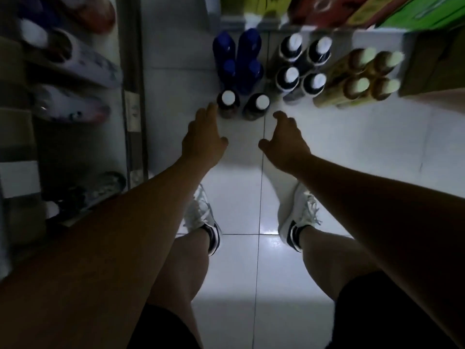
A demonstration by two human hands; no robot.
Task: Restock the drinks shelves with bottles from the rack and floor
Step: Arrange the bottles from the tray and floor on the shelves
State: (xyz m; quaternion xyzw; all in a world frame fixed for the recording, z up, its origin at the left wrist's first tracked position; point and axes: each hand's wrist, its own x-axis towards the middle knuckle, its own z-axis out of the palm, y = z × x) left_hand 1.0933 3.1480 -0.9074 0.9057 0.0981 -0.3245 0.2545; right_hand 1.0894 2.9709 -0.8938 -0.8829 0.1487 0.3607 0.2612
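Two dark bottles with white caps stand on the white tiled floor, one on the left [227, 103] and one on the right [258, 107]. My left hand [203, 134] reaches down beside the left one, fingers relaxed, fingertips close to its side. On the other side, my right hand [284, 139] hangs open just right of the second bottle, holding nothing. Behind them stand several blue bottles [236, 61], several dark white-capped bottles [302, 66] and several brown bottles with pale caps [362, 76].
Drinks shelves [75, 79] with bottles lying in them line the left side, behind a grey upright post [133, 96]. Coloured cartons [377, 11] and a cardboard box [435, 61] sit at the back right. My white shoes [297, 210] stand on the floor.
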